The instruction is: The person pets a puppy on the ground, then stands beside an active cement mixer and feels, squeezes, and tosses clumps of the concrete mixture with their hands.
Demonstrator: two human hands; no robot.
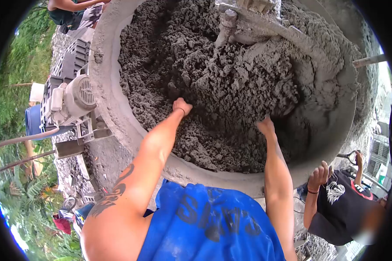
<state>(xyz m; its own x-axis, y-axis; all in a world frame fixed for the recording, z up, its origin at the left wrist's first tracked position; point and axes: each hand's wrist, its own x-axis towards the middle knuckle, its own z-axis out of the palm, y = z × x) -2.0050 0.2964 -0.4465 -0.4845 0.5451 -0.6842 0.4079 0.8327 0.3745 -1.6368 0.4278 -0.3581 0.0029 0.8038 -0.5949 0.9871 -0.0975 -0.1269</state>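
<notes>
Both arms reach forward over the near rim of a large round mixer drum (111,100) filled with wet grey concrete mix (231,82). My left hand (182,105), a thin band at its wrist, is at the mix left of centre; its fingers look curled, and what they hold, if anything, is hidden. Farther right, my right hand (265,125) touches the mix beside a darker hollow, its fingertips hidden by the mix. A mortar-coated metal mixing arm (270,26) crosses the drum above both hands.
A motor (80,95) is mounted left of the drum. At the lower right, a person in a black shirt (344,204) has one hand near the drum rim and the other at a handle (347,156). Another person (69,11) is at the upper left. A rod (370,60) crosses the right rim.
</notes>
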